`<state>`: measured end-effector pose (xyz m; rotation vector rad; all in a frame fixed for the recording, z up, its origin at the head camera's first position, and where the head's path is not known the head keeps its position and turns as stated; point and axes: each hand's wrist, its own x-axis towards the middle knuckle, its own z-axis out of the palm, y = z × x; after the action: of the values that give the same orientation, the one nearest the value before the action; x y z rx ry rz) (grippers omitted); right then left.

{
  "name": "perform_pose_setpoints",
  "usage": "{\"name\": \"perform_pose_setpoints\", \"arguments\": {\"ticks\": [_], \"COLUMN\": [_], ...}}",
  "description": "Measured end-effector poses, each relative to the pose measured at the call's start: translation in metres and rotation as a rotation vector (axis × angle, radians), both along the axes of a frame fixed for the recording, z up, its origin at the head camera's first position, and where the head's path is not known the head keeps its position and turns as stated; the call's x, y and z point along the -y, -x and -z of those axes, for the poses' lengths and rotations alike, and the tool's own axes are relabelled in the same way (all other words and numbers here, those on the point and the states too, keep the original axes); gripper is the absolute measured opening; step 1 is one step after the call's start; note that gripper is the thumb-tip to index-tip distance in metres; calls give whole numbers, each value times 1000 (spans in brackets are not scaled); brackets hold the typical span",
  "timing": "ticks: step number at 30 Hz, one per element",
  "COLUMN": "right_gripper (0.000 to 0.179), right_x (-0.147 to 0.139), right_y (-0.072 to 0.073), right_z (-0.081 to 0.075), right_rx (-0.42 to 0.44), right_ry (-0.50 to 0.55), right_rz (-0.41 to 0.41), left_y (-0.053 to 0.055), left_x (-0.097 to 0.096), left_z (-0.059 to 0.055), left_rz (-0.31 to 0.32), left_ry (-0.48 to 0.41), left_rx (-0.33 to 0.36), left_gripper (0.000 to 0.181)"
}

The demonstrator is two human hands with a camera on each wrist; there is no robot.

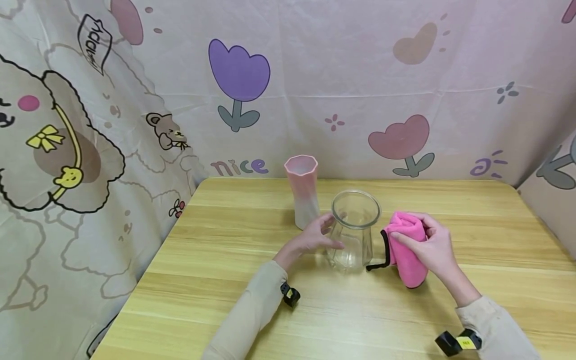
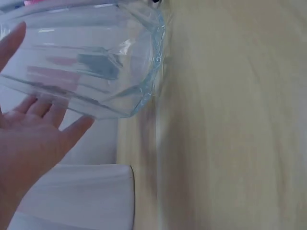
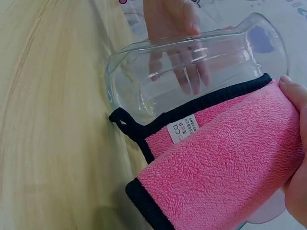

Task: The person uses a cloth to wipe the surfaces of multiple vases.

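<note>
A clear glass vase (image 1: 353, 240) with a wide round rim stands upright on the wooden table. My left hand (image 1: 315, 235) is at its left side, thumb in front and fingers loosely spread behind. Through the glass, the left fingers (image 3: 184, 67) look extended, right at the wall. My right hand (image 1: 434, 245) grips a rolled pink towel (image 1: 409, 257) near its top, thumb in front. Black edging and a hanging loop show on the towel, and a white label (image 3: 183, 128) is visible in the right wrist view. The towel is just right of the vase.
Behind my left hand stands a pink-to-white faceted vase (image 1: 303, 192), close to the glass one. Printed cloth (image 1: 315, 100) hangs along the back and left of the wooden table (image 1: 225, 240). A translucent pinkish rounded shape (image 3: 266, 213) shows beside the towel.
</note>
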<state>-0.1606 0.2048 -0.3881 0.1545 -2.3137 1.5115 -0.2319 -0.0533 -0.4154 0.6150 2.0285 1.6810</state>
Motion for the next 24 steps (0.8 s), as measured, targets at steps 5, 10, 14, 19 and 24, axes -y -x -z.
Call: {"name": "perform_pose_setpoints", "arguments": {"ticks": [5,10,14,19,24], "right_gripper": [46,48,49,48,50], "right_x": [1,-1,-1,2,10], "right_y": [0,0,0,3,4], "right_z": [4,5,-1,-17,-28], "right_rx": [8,15,-2,-94,-123], "right_ry": [-21,-31,-24,-12,-26], "right_rz": [-11,-25,-12,-23,-97], "left_y": [2,-4,-12,-22,-26], "left_x": [1,5,9,12,9], "left_z": [0,-2,-3,0,6], "left_rz": [53,-15,-104,-193,-209], "left_ry": [1,23,53,136,147], "left_rx": [35,-15,-142,-258,-332], "left_gripper": [83,84,82,78,69]}}
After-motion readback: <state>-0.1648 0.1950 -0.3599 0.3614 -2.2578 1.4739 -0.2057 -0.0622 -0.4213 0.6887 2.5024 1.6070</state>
